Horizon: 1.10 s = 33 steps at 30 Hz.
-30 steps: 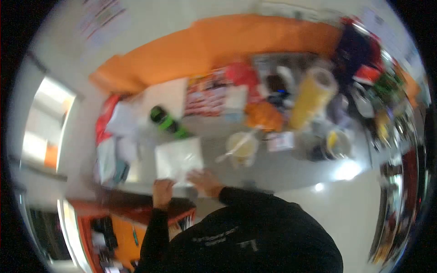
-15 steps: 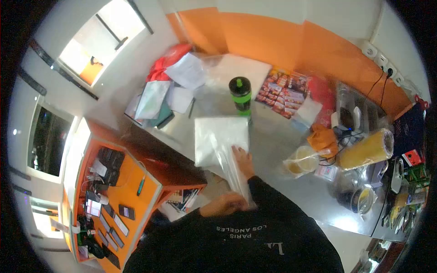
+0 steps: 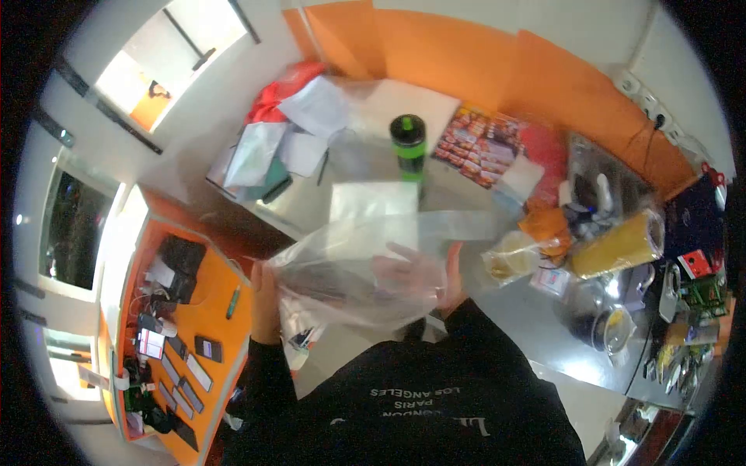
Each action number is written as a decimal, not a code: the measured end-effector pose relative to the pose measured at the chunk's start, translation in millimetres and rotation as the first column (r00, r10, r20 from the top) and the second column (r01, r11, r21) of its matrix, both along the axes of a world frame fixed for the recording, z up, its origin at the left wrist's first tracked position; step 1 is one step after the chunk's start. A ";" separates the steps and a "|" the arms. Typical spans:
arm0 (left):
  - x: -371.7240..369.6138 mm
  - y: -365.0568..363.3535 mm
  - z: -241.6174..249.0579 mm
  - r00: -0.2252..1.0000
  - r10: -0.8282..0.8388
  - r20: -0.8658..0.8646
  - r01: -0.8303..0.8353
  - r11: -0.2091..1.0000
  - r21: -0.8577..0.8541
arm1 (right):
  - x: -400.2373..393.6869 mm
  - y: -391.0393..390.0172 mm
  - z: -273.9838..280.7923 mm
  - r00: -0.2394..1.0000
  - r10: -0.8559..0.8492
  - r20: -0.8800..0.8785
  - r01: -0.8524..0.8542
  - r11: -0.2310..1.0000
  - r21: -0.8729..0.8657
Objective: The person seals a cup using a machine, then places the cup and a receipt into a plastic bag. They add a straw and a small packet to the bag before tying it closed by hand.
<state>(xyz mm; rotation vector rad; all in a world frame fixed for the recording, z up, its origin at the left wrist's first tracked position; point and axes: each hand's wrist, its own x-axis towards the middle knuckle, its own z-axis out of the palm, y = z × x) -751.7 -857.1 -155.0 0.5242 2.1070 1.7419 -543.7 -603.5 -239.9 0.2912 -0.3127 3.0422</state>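
A clear plastic bag [image 3: 350, 283] is spread wide between my two hands, above the table's near edge. My left hand [image 3: 265, 299] is closed on its left end. At the other end, my right hand [image 3: 448, 283] holds the bag with the thumb raised; its outstretched fingers show blurred through the film. Behind the bag lies a flat stack of white plastic sheets or bags [image 3: 373, 203], partly covered by the film. A black and green bottle [image 3: 409, 146] stands upright just beyond the stack.
Papers [image 3: 316, 107] and a red bundle [image 3: 284, 89] lie back left. A printed food sheet [image 3: 478, 144], an orange cloth [image 3: 546, 231], a yellow roll [image 3: 619, 245] and a clear tub [image 3: 614, 328] are on the right. Several phones [image 3: 208, 349] rest on the orange counter [image 3: 219, 334].
The plastic, earlier gathered in a narrow strip toward my body, is now spread sideways. My left hand has moved left and up; my right hand has moved slightly right.
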 end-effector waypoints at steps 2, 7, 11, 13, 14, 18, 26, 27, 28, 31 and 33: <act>2.7 -8.8 -12.4 0.984 -0.006 -0.178 -0.028 0.982 -0.188 | 13.6 -5.2 2.9 0.995 -0.094 -0.016 0.094 0.996 0.005; 12.9 -70.4 -60.8 0.654 -0.444 -0.613 0.013 0.817 -0.577 | 48.6 -9.8 -52.4 0.723 -0.550 0.419 0.091 0.677 0.731; 64.5 -106.3 -87.8 0.641 -0.611 -0.465 0.003 0.607 -0.795 | 106.9 -31.0 -18.0 0.714 -0.557 0.423 -0.173 0.446 0.878; 105.0 -119.2 -101.7 0.735 -0.588 -0.337 -0.042 0.457 -0.889 | 142.4 -53.9 -65.5 0.719 -0.514 0.467 -0.238 0.449 0.861; 114.4 -121.8 -132.3 0.754 -0.556 -0.349 -0.085 0.444 -0.892 | 172.4 -56.3 -59.6 0.738 -0.473 0.482 -0.270 0.447 0.853; 213.9 -95.9 -199.7 0.435 -0.640 -0.634 -0.345 0.532 -0.774 | 274.7 -74.9 -73.7 0.720 -0.447 0.531 -0.360 0.414 0.836; 504.9 63.1 -113.5 0.623 -0.713 0.322 0.777 0.613 -0.146 | 439.8 -94.3 -57.2 0.569 -0.492 0.659 -0.160 0.720 0.675; 516.0 66.4 -117.1 0.632 -0.737 0.240 0.775 0.602 -0.192 | 453.7 -92.7 -59.7 0.546 -0.446 0.709 -0.118 0.797 0.592; 525.3 70.1 -126.3 0.635 -0.756 0.157 0.767 0.595 -0.239 | 468.2 -88.4 -54.9 0.564 -0.480 0.672 -0.134 0.750 0.648; 539.1 80.8 -133.8 0.678 -0.727 0.107 0.715 0.618 -0.328 | 504.2 -78.3 -40.5 0.646 -0.531 0.548 -0.023 0.704 0.709; 540.4 91.8 -134.2 0.683 -0.723 0.106 0.705 0.614 -0.354 | 515.3 -79.6 -51.0 0.582 -0.622 0.524 0.012 0.651 0.759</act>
